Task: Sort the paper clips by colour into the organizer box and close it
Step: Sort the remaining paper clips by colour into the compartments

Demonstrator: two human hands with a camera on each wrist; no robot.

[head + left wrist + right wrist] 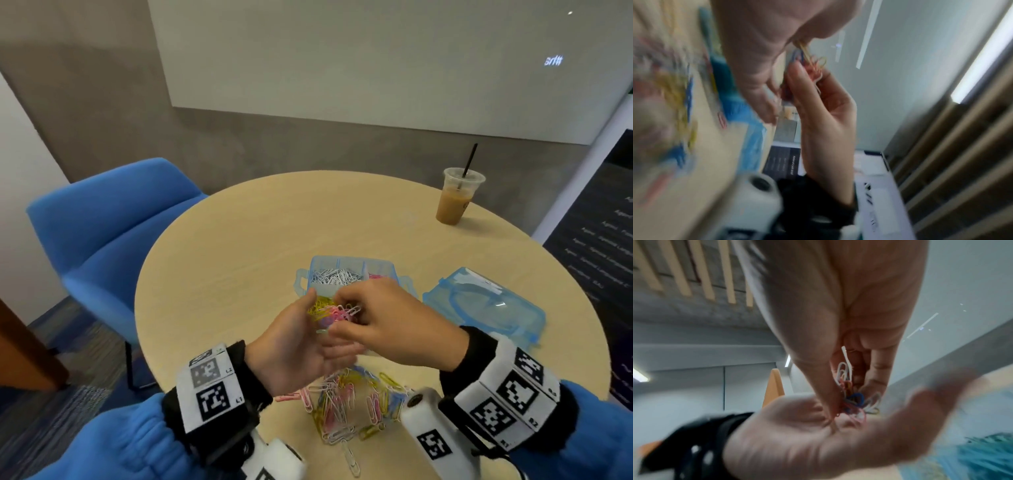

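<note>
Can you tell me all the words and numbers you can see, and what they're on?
"L1" and "L2": on the left wristband, beside its square codes.
"R2": on the right wristband; its other small labels are too blurred.
Glowing marks on the whiteboard: unreadable.
White lines of text on the dark poster: too small to read.

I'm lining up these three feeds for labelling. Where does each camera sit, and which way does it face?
Head: on the head, looking forward and down at the table, organizer box and lid; both hands and sleeves show.
Left wrist: on the left wrist, looking along the left hand toward the right hand; blurred.
Right wrist: on the right wrist, looking along the right hand toward the left palm.
Shared: all three show the clip bunch between the hands.
</note>
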